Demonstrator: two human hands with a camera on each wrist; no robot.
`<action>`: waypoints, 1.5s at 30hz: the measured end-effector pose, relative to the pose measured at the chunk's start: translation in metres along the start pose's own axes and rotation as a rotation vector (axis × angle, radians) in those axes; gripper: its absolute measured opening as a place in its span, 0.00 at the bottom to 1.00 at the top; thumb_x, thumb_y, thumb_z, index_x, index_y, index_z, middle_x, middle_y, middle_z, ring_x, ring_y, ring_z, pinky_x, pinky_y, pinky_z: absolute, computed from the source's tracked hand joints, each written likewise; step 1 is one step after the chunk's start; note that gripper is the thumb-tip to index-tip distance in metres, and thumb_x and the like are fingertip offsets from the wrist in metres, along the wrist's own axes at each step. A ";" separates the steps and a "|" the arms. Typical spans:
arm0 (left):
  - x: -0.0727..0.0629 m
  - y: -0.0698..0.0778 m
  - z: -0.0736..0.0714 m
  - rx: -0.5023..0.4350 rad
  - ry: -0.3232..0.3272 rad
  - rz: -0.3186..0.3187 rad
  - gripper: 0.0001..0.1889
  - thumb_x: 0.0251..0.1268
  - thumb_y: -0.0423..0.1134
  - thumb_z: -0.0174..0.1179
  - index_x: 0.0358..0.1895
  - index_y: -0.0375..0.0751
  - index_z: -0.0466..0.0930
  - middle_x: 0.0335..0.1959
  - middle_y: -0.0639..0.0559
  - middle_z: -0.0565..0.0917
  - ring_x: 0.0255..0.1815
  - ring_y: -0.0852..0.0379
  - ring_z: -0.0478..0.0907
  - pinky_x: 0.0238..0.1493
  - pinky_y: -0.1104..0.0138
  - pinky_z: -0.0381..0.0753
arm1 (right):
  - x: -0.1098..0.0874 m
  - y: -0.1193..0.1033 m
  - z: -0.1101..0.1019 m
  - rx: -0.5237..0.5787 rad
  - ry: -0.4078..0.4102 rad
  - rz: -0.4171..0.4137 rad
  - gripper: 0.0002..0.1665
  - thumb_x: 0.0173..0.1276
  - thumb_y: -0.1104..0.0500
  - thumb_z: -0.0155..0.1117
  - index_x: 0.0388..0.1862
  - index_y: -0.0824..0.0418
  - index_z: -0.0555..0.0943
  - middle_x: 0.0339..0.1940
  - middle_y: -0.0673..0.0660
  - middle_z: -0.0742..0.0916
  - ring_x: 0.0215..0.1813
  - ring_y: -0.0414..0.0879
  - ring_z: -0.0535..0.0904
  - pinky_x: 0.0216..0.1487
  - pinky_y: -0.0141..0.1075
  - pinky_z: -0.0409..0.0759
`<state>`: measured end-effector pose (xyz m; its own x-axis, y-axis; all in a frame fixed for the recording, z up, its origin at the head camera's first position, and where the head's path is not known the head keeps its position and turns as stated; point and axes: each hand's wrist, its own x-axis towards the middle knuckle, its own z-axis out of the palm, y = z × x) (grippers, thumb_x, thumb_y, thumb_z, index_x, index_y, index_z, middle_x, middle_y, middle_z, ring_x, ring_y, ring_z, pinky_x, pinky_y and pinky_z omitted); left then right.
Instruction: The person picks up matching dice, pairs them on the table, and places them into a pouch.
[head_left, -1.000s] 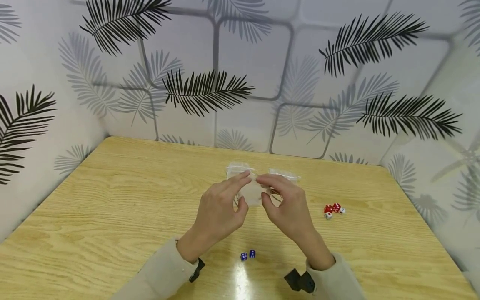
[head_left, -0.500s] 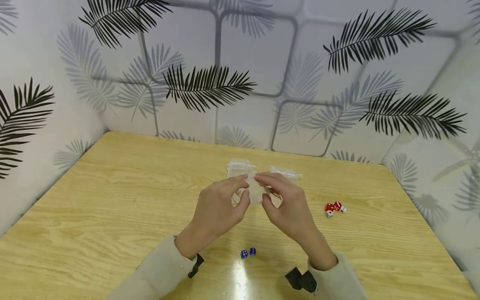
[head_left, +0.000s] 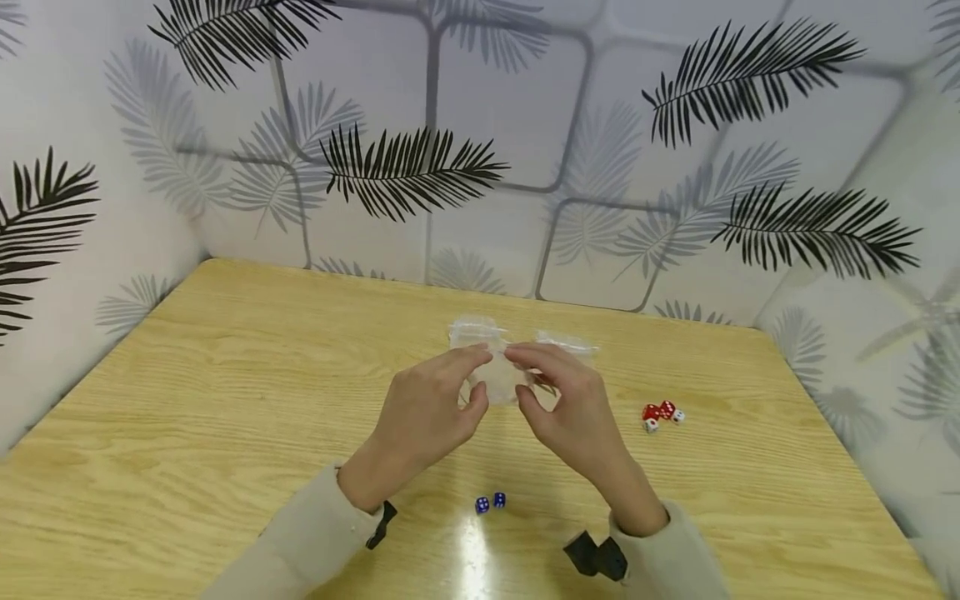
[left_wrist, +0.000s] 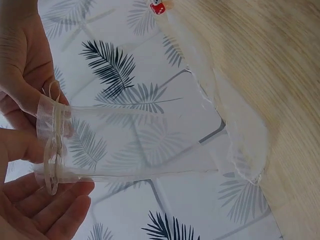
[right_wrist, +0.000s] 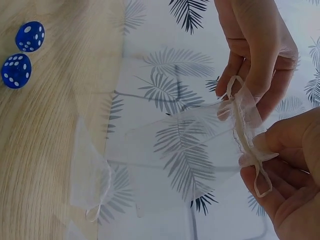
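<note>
By the fingers of the left hand (head_left: 429, 406) and right hand (head_left: 574, 408), the bag (head_left: 497, 383) is pinched at its rim. It is held above the table (head_left: 247, 400), where two more bags (head_left: 472, 327), blue dice (head_left: 482, 505), red dice (head_left: 667, 409) and white dice (head_left: 651, 426) are seen.

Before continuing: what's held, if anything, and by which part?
A sheer drawstring bag, held at its drawstring end by the left grip and right grip.

Leaf-print wall (head_left: 510, 108), table (head_left: 262, 358); blue dice (head_left: 482, 505) (two), red dice (head_left: 667, 409)
</note>
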<state>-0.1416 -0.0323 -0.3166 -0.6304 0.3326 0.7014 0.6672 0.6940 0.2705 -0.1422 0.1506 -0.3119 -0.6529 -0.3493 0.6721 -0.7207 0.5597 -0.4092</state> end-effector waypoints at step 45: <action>0.001 -0.010 0.000 0.108 -0.040 0.070 0.16 0.54 0.32 0.65 0.48 0.36 0.81 0.49 0.44 0.85 0.34 0.52 0.85 0.22 0.69 0.79 | -0.043 0.001 -0.008 0.025 -0.156 0.063 0.21 0.52 0.76 0.68 0.45 0.61 0.80 0.41 0.54 0.85 0.41 0.45 0.82 0.41 0.36 0.84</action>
<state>-0.1491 -0.0390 -0.3192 -0.6007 0.4061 0.6886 0.6646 0.7324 0.1480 -0.1129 0.1725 -0.3366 -0.7239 -0.4279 0.5412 -0.6814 0.5658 -0.4642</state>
